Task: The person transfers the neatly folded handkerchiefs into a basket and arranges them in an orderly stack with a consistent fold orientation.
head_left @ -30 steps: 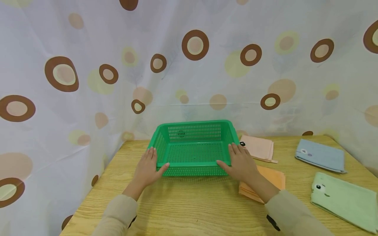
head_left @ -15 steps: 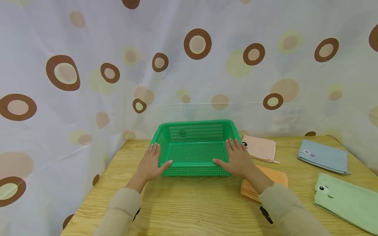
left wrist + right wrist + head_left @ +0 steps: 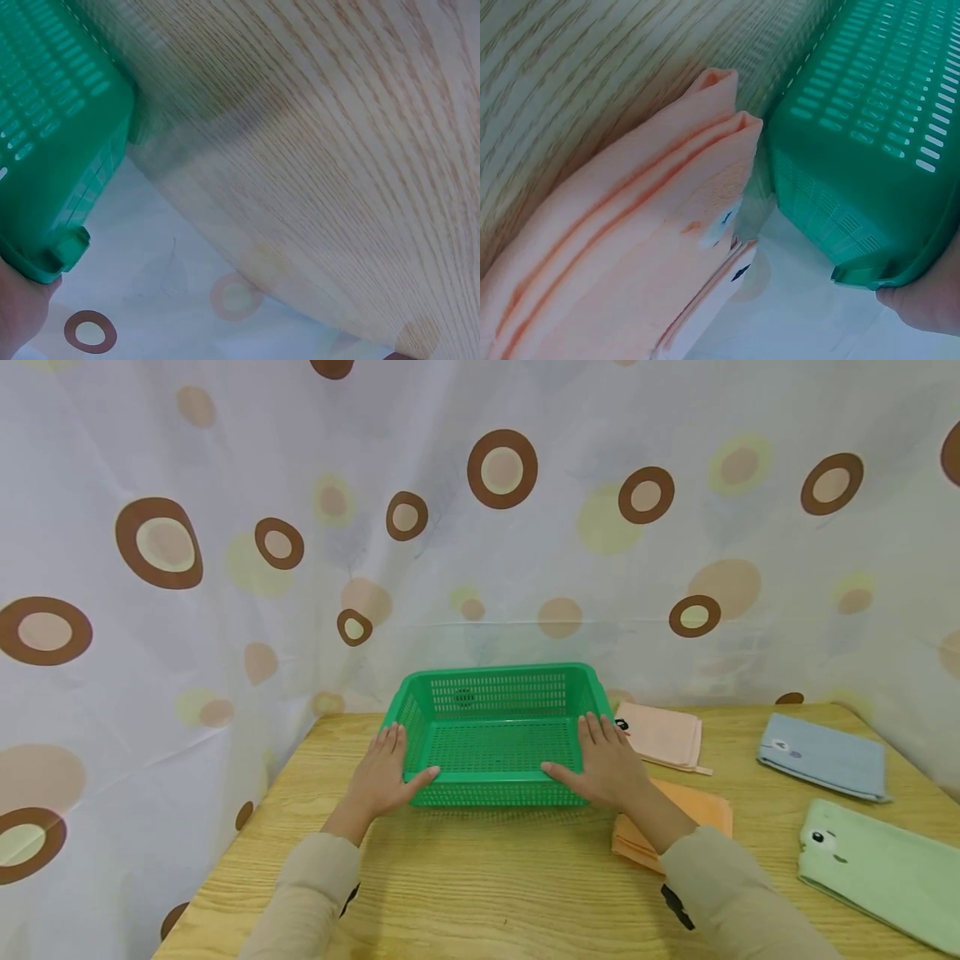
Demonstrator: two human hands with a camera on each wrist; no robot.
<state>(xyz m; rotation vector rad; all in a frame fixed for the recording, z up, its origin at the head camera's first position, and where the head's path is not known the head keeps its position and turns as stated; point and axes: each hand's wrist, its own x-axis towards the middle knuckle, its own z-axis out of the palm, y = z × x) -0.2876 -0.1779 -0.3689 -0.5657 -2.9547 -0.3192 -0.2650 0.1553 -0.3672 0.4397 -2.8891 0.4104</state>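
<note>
Neither the tan wood-grained tabletop (image 3: 487,877) nor the green rectangular plastic basket (image 3: 501,747) near its far edge has moved; only the left hand (image 3: 381,780) and right hand (image 3: 607,767) crept inward. Straight-fingered, unclenched, both rest at the basket's near corners, its long axis between them.

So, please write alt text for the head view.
The left hand and right hand rest on the near corners of a green basket on a wooden table. At right, folded, lie a pink cloth, an orange cloth, a blue cloth and a green cloth.
</note>
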